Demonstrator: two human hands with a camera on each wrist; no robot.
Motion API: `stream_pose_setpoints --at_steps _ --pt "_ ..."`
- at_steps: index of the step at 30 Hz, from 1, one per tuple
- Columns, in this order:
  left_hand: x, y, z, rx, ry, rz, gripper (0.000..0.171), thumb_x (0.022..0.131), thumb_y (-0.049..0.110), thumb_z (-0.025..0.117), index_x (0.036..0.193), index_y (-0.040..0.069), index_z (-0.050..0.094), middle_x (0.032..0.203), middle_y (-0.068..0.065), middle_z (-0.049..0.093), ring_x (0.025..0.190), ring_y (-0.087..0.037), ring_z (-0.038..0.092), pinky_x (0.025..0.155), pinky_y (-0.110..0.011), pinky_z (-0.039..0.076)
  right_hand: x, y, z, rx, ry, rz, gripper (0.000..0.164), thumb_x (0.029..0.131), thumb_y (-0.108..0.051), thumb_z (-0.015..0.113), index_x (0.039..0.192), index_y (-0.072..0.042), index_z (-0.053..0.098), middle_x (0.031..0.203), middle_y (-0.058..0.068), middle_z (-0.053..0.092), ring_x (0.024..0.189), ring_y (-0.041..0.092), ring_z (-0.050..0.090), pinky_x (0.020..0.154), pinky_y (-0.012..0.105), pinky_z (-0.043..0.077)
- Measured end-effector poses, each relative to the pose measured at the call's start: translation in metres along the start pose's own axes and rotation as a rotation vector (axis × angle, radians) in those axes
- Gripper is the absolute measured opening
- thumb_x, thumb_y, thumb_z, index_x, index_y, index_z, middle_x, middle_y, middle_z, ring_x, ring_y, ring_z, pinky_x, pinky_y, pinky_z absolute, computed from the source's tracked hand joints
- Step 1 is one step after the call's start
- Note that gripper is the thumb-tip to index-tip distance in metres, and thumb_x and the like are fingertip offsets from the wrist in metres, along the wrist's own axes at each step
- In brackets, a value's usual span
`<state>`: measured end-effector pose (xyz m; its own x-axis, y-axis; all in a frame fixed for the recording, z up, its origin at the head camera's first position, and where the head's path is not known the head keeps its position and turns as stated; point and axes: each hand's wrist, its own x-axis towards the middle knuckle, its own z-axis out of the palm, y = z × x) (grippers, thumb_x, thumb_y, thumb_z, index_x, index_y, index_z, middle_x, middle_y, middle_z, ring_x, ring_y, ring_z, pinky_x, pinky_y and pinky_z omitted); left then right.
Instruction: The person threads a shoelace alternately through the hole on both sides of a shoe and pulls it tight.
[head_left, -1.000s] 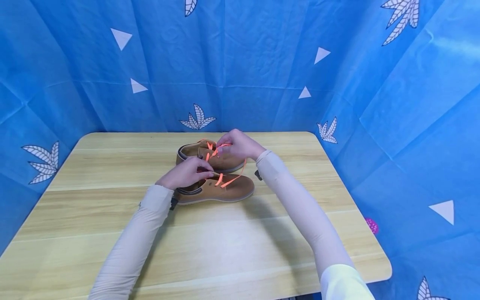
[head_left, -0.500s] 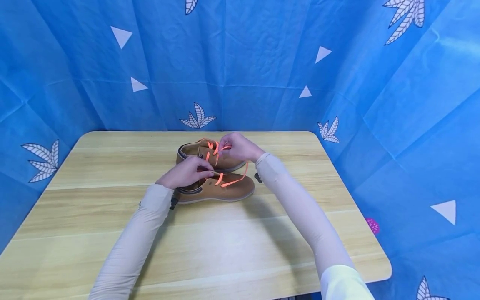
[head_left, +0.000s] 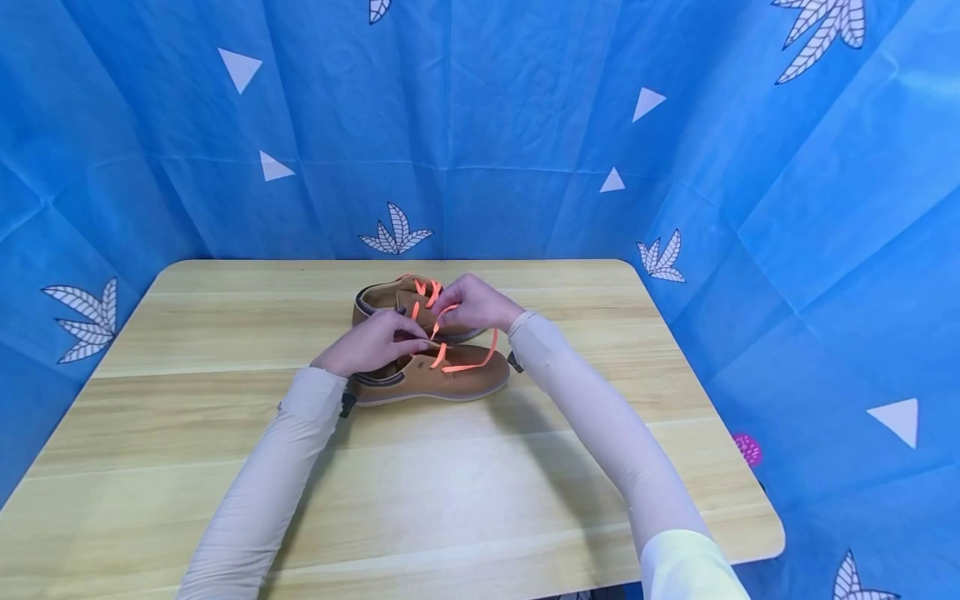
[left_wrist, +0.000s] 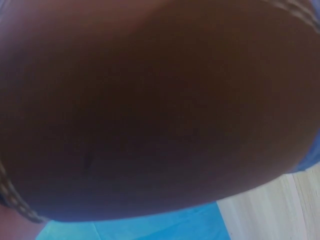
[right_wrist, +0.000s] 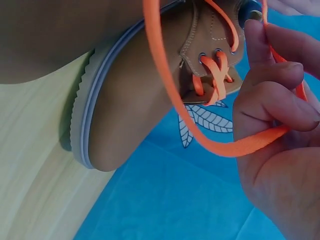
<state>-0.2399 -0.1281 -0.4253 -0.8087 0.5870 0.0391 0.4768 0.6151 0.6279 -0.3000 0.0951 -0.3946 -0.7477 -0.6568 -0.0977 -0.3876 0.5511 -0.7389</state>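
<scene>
Two tan shoes with orange laces stand side by side, toes to the right. In the head view, my left hand pinches the upper edge of the near shoe by its lace opening. The wrist camera there shows mostly a dark, close shoe surface. Above that shoe, my right hand pinches the near shoe's orange shoelace close to its end. The right wrist view shows the lace looping across the curled fingers. Behind stands the far shoe, its laces crossed through the eyelets.
The shoes rest toward the back of a light wooden table with rounded corners. A blue patterned curtain hangs behind it and along the sides.
My right hand has come down and nearer to the left fingers, bringing the lace end from over the far shoe to the near shoe's opening. The left hand stays almost still.
</scene>
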Motion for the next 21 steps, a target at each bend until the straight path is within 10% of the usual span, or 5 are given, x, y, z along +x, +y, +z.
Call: stream_pose_setpoints --at_steps 21 --pt "0.0 -0.0003 0.0023 0.011 0.032 -0.005 0.014 0.097 0.02 0.073 0.107 0.012 0.08 0.098 -0.001 0.078 0.086 -0.013 0.066 0.081 -0.034 0.057 -0.0007 0.004 0.006 0.096 -0.132 0.086 0.009 0.091 0.0 0.075 0.098 -0.004 0.078 0.109 0.008 0.074 0.103 0.014 0.066 0.086 0.024 0.057"
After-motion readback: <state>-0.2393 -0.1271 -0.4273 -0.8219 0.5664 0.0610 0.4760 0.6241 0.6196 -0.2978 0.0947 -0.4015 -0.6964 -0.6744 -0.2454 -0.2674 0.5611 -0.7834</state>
